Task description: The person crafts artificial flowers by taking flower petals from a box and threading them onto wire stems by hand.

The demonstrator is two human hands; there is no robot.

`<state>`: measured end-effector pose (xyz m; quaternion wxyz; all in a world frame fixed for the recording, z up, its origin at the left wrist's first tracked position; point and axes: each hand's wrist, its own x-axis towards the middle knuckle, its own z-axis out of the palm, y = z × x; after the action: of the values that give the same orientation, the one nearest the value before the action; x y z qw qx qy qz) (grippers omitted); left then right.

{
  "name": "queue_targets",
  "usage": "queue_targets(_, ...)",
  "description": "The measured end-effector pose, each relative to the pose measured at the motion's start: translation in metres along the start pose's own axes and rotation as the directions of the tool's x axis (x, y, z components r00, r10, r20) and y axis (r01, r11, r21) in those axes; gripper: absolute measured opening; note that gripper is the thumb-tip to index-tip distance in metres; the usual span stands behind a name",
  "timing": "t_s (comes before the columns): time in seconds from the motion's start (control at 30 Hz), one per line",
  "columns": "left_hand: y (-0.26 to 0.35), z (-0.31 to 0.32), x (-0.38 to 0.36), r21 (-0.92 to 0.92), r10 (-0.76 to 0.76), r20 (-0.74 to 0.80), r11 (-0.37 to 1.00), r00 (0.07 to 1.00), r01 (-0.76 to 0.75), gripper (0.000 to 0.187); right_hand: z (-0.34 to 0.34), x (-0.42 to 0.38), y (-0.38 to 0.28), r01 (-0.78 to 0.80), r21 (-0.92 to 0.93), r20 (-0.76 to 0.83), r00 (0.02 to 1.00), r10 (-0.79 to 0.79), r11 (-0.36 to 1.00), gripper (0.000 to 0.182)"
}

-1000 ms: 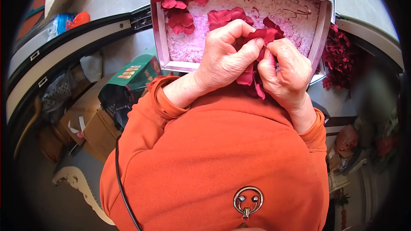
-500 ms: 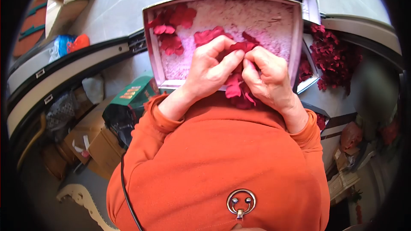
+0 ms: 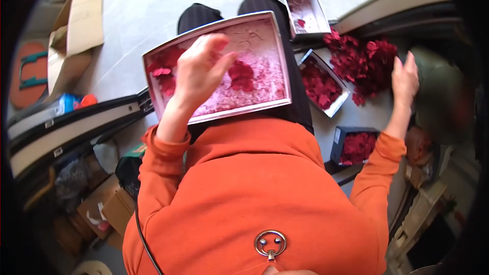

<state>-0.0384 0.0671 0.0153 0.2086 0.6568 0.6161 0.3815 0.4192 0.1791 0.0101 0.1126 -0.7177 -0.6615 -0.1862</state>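
A shallow white-rimmed box (image 3: 214, 118) rests tilted on my lap, its bottom strewn with pink scraps. Dark red fabric flower pieces (image 3: 241, 76) lie in its middle, and more red petals (image 3: 162, 73) sit at its left side. My left hand (image 3: 196, 74) hovers over the left half of this box, thumb apart from the curled fingers, nothing seen in it. Out to the right, my right hand (image 3: 405, 81) reaches with outstretched fingers to the edge of a big heap of dark red artificial flowers (image 3: 364, 63) on the floor.
Right of my legs stand a white box (image 3: 305, 12) with few petals, another box (image 3: 322, 82) full of red petals and a dark box (image 3: 356, 146) of petals. A dark green blurred object (image 3: 440, 91) is beyond my right hand. Cardboard (image 3: 84, 20) stands at the far left.
My hands have parted: the left stays over the box with the red flower no longer in it, the right has swung out to the flower heap. The view has shifted toward the right.
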Motion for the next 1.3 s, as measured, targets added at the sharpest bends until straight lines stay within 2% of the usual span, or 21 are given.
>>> queue_targets(0.03, 0.005, 0.002, 0.007, 0.082, 0.061, -0.029, 0.995, 0.998, -0.058, 0.029, 0.005, 0.003, 0.020, 0.011, 0.075, -0.066, 0.998, -0.006, 0.997, 0.047)
queue_targets(0.07, 0.010, 0.005, 0.014, 0.163, 0.121, -0.047, 0.980, 0.991, -0.112, 0.034, 0.005, 0.000, 0.026, -0.088, 0.330, -0.028, 0.994, 0.103, 0.940, 0.048)
queue_targets(0.13, 0.010, 0.018, 0.024, 0.274, 0.231, -0.042, 0.938, 0.972, -0.211, 0.037, -0.016, -0.014, 0.001, -0.098, 0.521, 0.037, 0.995, 0.092, 0.848, 0.043)
queue_targets(0.17, 0.010, 0.024, 0.028, 0.277, 0.195, -0.010, 0.943, 0.981, -0.185, 0.032, -0.016, -0.024, -0.013, -0.140, 0.672, 0.113, 0.990, 0.087, 0.727, 0.039)
queue_targets(0.2, 0.004, 0.029, 0.031, 0.307, 0.258, 0.005, 0.919, 0.966, -0.247, 0.025, -0.018, -0.037, -0.030, -0.191, 0.792, 0.186, 0.980, 0.069, 0.579, 0.034)
queue_targets(0.23, -0.006, 0.035, 0.032, 0.301, 0.264, 0.008, 0.919, 0.965, -0.254, 0.021, -0.033, -0.050, -0.055, -0.179, 0.866, 0.209, 0.978, -0.013, 0.468, 0.028)
queue_targets(0.27, -0.011, 0.038, 0.032, 0.293, 0.272, 0.012, 0.919, 0.962, -0.263, 0.016, -0.054, -0.063, -0.084, -0.239, 0.916, 0.277, 0.958, -0.078, 0.323, 0.023)
queue_targets(0.3, -0.008, 0.035, 0.031, 0.300, 0.280, 0.017, 0.914, 0.960, -0.272, 0.016, -0.066, -0.074, -0.106, -0.241, 0.961, 0.264, 0.943, -0.201, 0.133, 0.019)
queue_targets(0.37, 0.003, 0.027, 0.024, 0.264, 0.497, -0.118, 0.850, 0.860, -0.456, 0.011, -0.090, -0.092, -0.142, -0.411, 0.908, 0.343, 0.840, -0.421, -0.080, 0.017)
queue_targets(0.4, 0.012, 0.022, 0.017, 0.265, 0.503, -0.109, 0.846, 0.858, -0.462, 0.011, -0.099, -0.100, -0.161, -0.480, 0.868, 0.364, 0.791, -0.492, -0.130, 0.017)
queue_targets(0.43, 0.023, 0.015, 0.008, 0.265, 0.560, -0.145, 0.816, 0.816, -0.513, 0.012, -0.103, -0.103, -0.180, -0.495, 0.860, 0.361, 0.758, -0.543, -0.119, 0.018)
queue_targets(0.5, 0.031, 0.007, -0.009, 0.266, 0.652, -0.196, 0.755, 0.733, -0.600, 0.016, -0.097, -0.109, -0.211, -0.557, 0.807, 0.374, 0.741, -0.558, -0.198, 0.021)
queue_targets(0.57, 0.033, 0.005, -0.023, 0.307, 0.688, -0.197, 0.720, 0.699, -0.622, 0.021, -0.090, -0.110, -0.226, -0.598, 0.770, 0.392, 0.718, -0.576, -0.223, 0.022)
queue_targets(0.63, 0.035, 0.006, -0.035, 0.324, 0.700, -0.197, 0.707, 0.686, -0.628, 0.025, -0.086, -0.113, -0.235, -0.655, 0.653, 0.400, 0.725, -0.561, -0.380, 0.021)
queue_targets(0.8, 0.032, 0.011, -0.053, 0.306, 0.673, -0.213, 0.734, 0.708, -0.606, 0.027, -0.079, -0.118, -0.232, -0.652, 0.657, 0.367, 0.716, -0.594, -0.379, 0.017)
queue_targets(0.87, 0.032, 0.010, -0.056, 0.293, 0.665, -0.195, 0.741, 0.721, -0.605, 0.029, -0.084, -0.119, -0.234, -0.793, 0.392, 0.431, 0.606, -0.669, -0.466, 0.016)
queue_targets(0.9, 0.032, 0.011, -0.057, 0.288, 0.674, -0.211, 0.735, 0.707, -0.614, 0.030, -0.082, -0.120, -0.233, -0.822, 0.328, 0.457, 0.570, -0.683, -0.466, 0.014)
queue_targets(1.0, 0.035, 0.013, -0.059, 0.246, 0.684, -0.207, 0.729, 0.700, -0.639, 0.027, -0.085, -0.124, -0.231, -0.847, 0.236, 0.505, 0.526, -0.684, -0.477, 0.014)
queue_targets(1.13, 0.037, 0.011, -0.064, 0.311, 0.679, -0.217, 0.729, 0.701, -0.610, 0.017, -0.088, -0.128, -0.229, -0.862, 0.106, 0.415, 0.491, -0.766, -0.495, 0.009)
queue_targets(1.2, 0.037, 0.014, -0.068, 0.265, 0.640, -0.238, 0.767, 0.731, -0.585, 0.018, -0.084, -0.131, -0.226, -0.860, 0.102, 0.396, 0.496, -0.773, -0.500, 0.011)
queue_targets(1.3, 0.034, 0.018, -0.072, 0.180, 0.605, -0.226, 0.796, 0.764, -0.578, 0.016, -0.089, -0.129, -0.225, -0.837, 0.219, 0.354, 0.548, -0.758, -0.502, 0.016)
